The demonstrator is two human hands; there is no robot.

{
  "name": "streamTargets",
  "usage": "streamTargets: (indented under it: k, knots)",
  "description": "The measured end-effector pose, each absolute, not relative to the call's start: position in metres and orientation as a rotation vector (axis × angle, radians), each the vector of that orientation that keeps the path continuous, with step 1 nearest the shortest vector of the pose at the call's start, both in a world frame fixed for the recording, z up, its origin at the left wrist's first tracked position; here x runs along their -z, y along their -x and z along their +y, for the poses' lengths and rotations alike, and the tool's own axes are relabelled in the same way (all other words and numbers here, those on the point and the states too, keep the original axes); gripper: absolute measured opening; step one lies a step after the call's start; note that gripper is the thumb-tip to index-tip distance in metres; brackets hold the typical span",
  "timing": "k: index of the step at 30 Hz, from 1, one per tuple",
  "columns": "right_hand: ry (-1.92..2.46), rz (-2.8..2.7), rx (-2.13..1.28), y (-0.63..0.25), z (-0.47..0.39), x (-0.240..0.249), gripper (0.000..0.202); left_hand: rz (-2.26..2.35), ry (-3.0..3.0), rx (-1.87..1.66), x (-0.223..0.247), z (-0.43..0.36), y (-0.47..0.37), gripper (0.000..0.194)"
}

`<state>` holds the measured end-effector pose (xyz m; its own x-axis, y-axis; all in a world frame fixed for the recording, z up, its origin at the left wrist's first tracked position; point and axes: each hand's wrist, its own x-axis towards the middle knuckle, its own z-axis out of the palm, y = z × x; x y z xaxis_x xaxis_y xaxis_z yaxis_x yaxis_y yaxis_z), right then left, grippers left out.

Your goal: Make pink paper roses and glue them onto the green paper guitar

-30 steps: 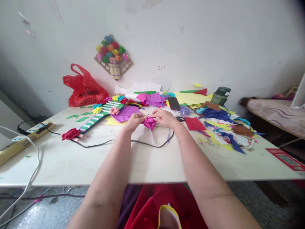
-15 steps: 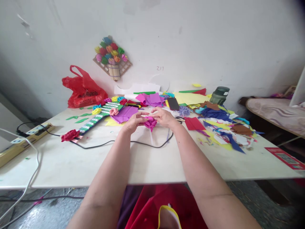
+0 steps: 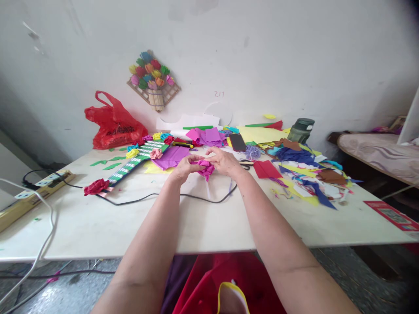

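Observation:
A bright pink paper flower (image 3: 206,170) is held between my two hands above the middle of the table. My left hand (image 3: 188,168) grips its left side with bent fingers. From the right, my right hand (image 3: 224,161) closes on its upper edge, fingers curled and thumb pressed in. A pale strip hangs below the flower. Just left of my hands lie purple paper (image 3: 172,157) and a green-and-white striped board (image 3: 134,162) with paper roses on it. Scissors (image 3: 246,164) lie beside my right wrist, partly hidden by it.
A black cable (image 3: 153,195) crosses the white table (image 3: 209,231) in front of my hands. A red plastic bag (image 3: 114,124) stands back left. Rightward are a phone (image 3: 237,142), yarn (image 3: 252,152), many paper scraps (image 3: 304,170) and a dark green bottle (image 3: 301,131). A power strip (image 3: 42,187) lies far left.
My hands stay in nearly the same place around the pink flower. The fingers have shifted slightly on it, and the view has moved a little.

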<state>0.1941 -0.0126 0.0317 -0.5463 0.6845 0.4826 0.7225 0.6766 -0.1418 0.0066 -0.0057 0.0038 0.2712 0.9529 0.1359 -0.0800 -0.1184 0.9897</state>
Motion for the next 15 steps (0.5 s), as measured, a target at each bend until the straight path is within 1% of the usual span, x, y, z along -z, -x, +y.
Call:
streamTargets:
  k: [9,15]
  knots:
    - [1.079,-2.369,0.117,-0.1933,-0.011,-0.0309,0.031,0.876,-1.372,-1.125,-0.0068,-0.0075,-0.0076,0.043]
    - [1.053,-2.334,0.103,-0.1926,-0.0077,-0.0282,0.033,0.868,-1.392,-1.167,-0.0071,-0.0099,-0.0083,0.048]
